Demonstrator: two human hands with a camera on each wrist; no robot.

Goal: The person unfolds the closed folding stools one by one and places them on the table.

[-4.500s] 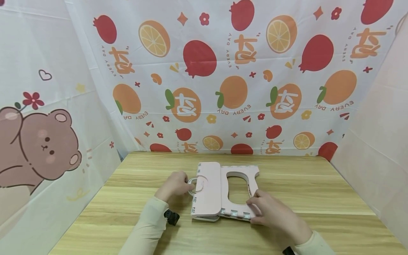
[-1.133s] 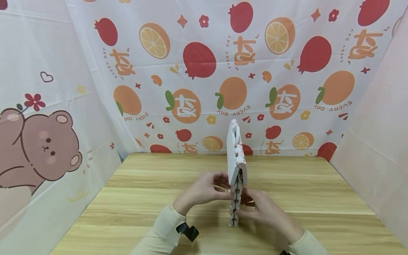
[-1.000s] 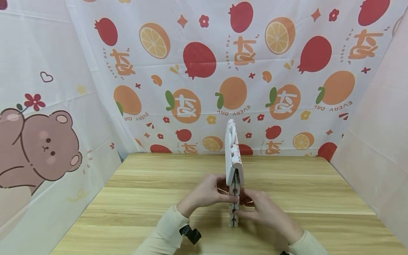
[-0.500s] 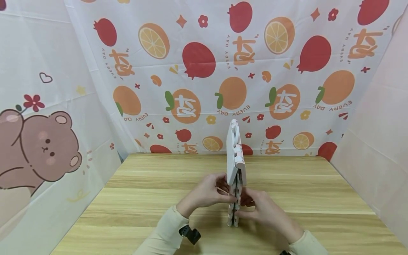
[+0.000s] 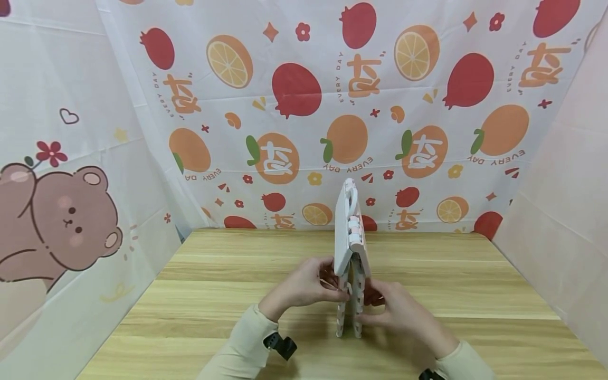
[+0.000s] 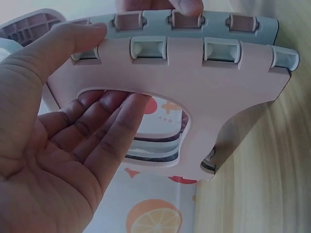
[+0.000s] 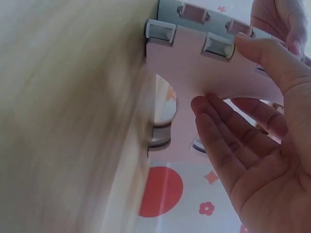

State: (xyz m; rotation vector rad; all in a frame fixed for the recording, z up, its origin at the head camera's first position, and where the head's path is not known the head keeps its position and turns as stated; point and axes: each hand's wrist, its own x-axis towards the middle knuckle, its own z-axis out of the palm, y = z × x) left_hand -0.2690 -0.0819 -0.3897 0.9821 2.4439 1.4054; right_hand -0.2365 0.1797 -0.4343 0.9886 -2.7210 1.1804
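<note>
Head view: your hands clamp a pink folding stool (image 5: 343, 232) upright mid-table.
Your left hand (image 5: 304, 285) grips its left leg (image 5: 340, 317), your right hand (image 5: 404, 309) its right leg (image 5: 357, 332); those legs stand slightly apart on the wooden table (image 5: 199, 295).

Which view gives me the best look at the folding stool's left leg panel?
The left wrist view: it shows the left leg panel's broad outer face, though the left hand covers part. The head view shows it nearly edge-on; the right wrist view, mainly an edge strip beyond the right leg panel.
</note>
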